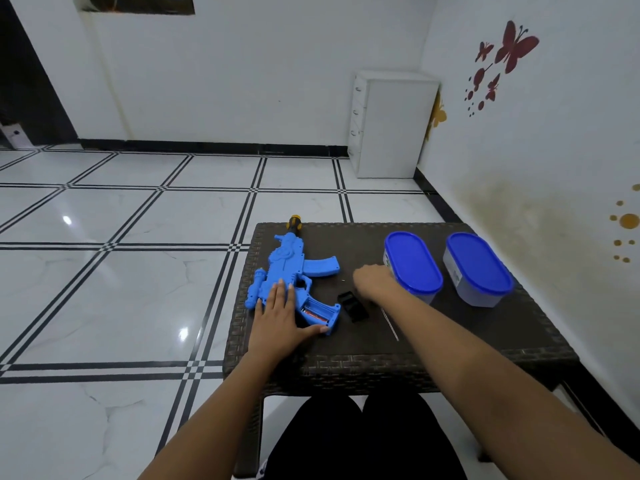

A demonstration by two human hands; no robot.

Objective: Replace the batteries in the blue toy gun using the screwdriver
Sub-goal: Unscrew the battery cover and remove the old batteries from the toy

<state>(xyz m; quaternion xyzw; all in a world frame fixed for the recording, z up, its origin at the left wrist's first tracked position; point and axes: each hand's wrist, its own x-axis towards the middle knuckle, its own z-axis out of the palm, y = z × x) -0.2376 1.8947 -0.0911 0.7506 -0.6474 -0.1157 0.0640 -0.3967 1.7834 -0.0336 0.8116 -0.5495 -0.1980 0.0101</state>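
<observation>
The blue toy gun (294, 271) lies on the left part of the dark woven table (433, 341), barrel pointing away from me. The battery bay in its grip (317, 311) is uncovered, and a red battery shows inside. My left hand (280, 315) lies flat on the gun's rear, fingers spread and thumb by the grip. A black cover piece (351, 306) rests just right of the grip. My right hand (374, 282) hovers beyond it with fingers curled down; what they hold is hidden. A thin metal shaft (390, 325), apparently the screwdriver's, pokes out beside my right forearm.
Two clear tubs with blue lids stand at the table's right: one (414, 263) touching my right hand, the other (479, 266) further right. A tiny speck, maybe a screw (343, 280), lies mid-table. A yellow-black tip (294, 222) sits at the gun's muzzle. The wall runs close on the right.
</observation>
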